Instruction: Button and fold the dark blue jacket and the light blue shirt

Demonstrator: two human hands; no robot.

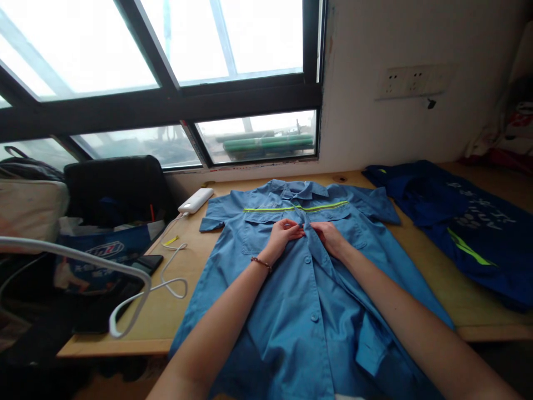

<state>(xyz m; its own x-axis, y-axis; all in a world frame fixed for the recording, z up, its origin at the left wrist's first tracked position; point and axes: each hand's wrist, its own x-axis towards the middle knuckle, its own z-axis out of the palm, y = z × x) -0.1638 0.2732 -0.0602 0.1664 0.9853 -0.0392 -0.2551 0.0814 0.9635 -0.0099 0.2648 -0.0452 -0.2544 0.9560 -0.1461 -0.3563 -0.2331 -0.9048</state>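
Observation:
A light blue short-sleeved shirt (308, 289) with a yellow-green stripe across the chest lies front up on the wooden table (470, 300), collar towards the window. My left hand (284, 232) and my right hand (328, 236) meet at the button placket just below the chest stripe. Both pinch the fabric edge there with fingers closed. A bead bracelet sits on my left wrist.
A dark blue garment (466, 222) with pale lettering lies on the table to the right. A white power bank (195, 200) with its cable lies at the left, near a phone (147, 263). Black bags (112, 186) and a white curved bar (83, 261) crowd the left side.

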